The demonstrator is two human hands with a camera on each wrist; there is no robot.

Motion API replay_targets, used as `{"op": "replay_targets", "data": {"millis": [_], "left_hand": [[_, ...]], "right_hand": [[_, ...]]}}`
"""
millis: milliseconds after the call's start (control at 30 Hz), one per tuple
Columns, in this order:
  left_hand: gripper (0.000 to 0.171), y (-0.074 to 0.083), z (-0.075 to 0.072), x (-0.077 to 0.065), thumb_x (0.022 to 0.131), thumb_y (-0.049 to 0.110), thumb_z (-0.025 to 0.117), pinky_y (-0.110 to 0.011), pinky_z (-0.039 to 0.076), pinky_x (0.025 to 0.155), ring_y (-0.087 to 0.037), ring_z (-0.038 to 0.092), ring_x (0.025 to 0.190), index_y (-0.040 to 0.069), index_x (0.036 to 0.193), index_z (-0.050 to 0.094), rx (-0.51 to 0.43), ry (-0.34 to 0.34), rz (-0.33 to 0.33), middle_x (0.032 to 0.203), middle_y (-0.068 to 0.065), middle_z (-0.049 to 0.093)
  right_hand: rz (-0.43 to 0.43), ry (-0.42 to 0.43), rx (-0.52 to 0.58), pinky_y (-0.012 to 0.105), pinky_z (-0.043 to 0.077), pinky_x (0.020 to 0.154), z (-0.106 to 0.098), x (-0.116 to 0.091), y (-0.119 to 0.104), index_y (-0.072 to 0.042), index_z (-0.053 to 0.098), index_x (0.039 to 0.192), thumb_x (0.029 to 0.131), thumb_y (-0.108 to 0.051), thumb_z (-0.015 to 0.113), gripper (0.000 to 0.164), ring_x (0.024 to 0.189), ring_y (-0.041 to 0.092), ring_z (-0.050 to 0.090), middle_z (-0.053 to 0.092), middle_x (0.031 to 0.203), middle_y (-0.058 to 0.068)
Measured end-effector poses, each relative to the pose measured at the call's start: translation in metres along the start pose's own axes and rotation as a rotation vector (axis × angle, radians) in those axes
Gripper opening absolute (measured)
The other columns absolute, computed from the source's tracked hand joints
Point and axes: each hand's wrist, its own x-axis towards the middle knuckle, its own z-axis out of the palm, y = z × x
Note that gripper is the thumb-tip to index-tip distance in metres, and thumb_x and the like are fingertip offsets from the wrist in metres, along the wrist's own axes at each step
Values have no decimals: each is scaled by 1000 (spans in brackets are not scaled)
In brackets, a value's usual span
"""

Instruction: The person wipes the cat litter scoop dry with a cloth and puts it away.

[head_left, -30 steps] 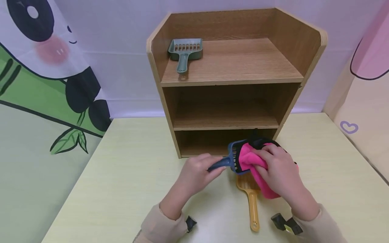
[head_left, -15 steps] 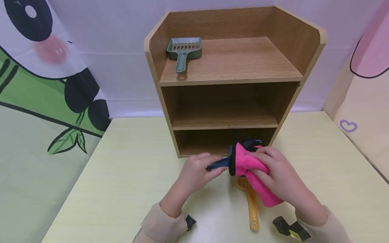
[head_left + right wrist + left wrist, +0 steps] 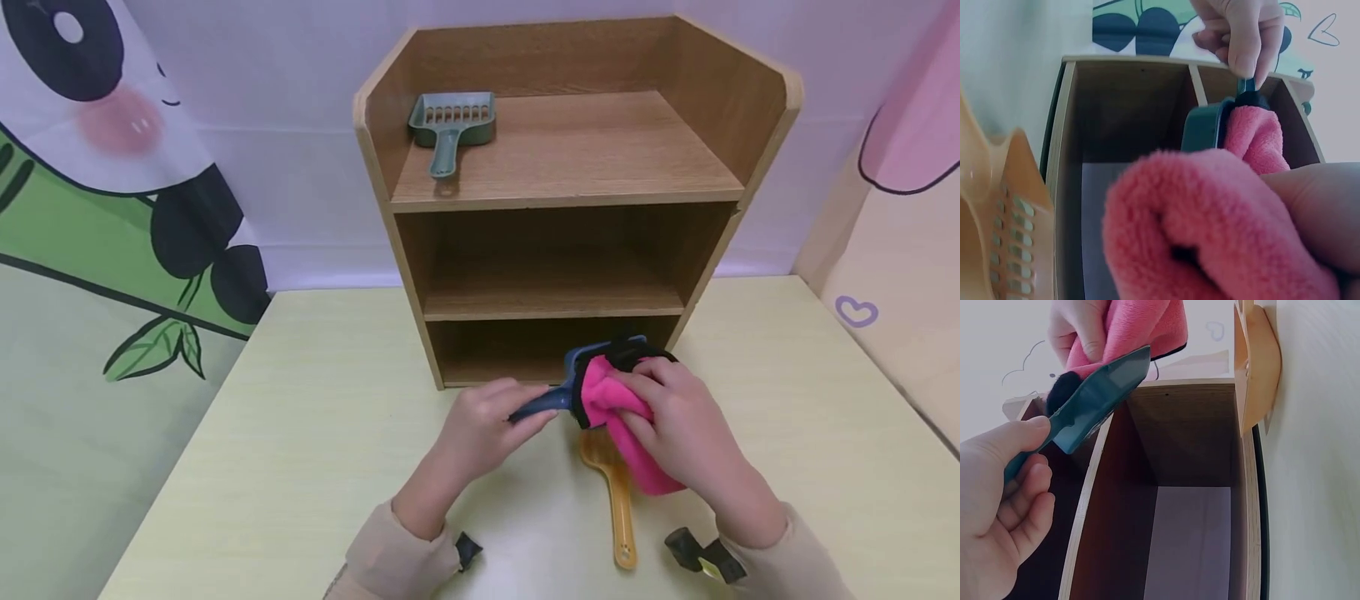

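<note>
The left hand [image 3: 491, 425] holds a blue scoop [image 3: 547, 403] by its handle, thumb along the upper side and fingers curled beneath, a narrow grip. The right hand [image 3: 686, 425] grips a bunched pink cloth [image 3: 618, 404] with black edging, and the cloth lies against the scoop's slotted head. Both things are held up over the table [image 3: 300, 467], just in front of the right part of a wooden shelf unit [image 3: 600, 154]; from the left wrist the scoop looks tilted, its head to the right of the left hand. Below the cloth, a yellow scoop [image 3: 622, 517] lies on the table, handle pointing to the near side, its far end partly hidden by the cloth in the head view. The shelf unit has 3 levels and stands at the far side of the table; on its top level, at the left, sits a grey-green scoop [image 3: 452, 129], its handle towards the near edge. Light sleeves [image 3: 401, 550] cover both forearms, and a printed backdrop [image 3: 315, 150] hangs behind the shelf unit.
</note>
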Motion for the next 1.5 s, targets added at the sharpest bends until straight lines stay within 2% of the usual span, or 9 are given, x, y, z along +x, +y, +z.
{"op": "replay_targets", "data": {"millis": [267,433,567,700,933,1167,1233,1300,1500], "left_hand": [[24,-3,-5,0,72,14,81,-9,43,53,-9,56,56,1,92,74,-18,49,-27,74,-6,71],[25,-7,-7,0,71,12,82,-10,43,52,-9,57,56,0,91,74,-57,76,-30,73,-6,70],[25,-8,-9,1,70,12,82,-10,41,50,-9,54,55,1,91,74,-118,67,-46,71,-5,69],[26,-8,-10,0,69,12,82,-9,42,51,-8,54,55,1,92,74,-184,31,-61,72,-5,69],[27,-2,-9,1,69,10,82,-10,43,51,-8,54,56,1,93,74,-245,22,-55,74,-6,70],[27,1,-6,1,69,10,82,-7,40,52,-6,52,57,0,94,74,-265,25,-31,74,-6,69],[27,2,-5,1,69,10,82,-6,39,52,-6,51,56,0,93,74,-258,23,-23,74,-6,69],[27,2,-5,1,70,11,82,-6,38,51,-6,50,56,1,94,74,-243,17,-23,73,-5,69],[25,1,-4,0,72,13,81,-4,39,52,-6,52,55,2,94,74,-200,-16,-40,73,-5,70]], "right_hand": [[62,84,-9,50,53,70,-2,3,9,-4,68,111,68,-8,82,46,94,35,55,61,102,18],[175,124,106,49,51,69,-8,3,15,-1,65,110,77,-5,74,35,94,32,53,58,102,18],[346,124,308,33,49,64,-15,2,23,-2,59,114,88,-10,65,28,89,20,51,56,102,12],[502,95,567,20,50,63,-19,2,29,-9,51,123,96,-24,53,31,85,8,54,55,102,-2],[614,-127,1192,23,52,76,-18,3,30,-31,31,134,100,-41,35,35,102,8,51,47,114,-7],[668,-302,1481,31,55,81,-17,4,29,-30,31,130,100,-31,40,31,101,11,59,55,111,-6],[676,-318,1505,34,55,82,-15,4,30,-28,31,131,99,-27,44,34,100,14,63,57,111,-4],[668,-297,1435,35,56,81,-11,5,30,-28,32,133,98,-25,48,38,100,15,63,57,112,-2],[639,-147,1033,31,56,74,-4,6,25,-24,38,135,95,-29,56,44,101,12,57,51,116,-2]]}}
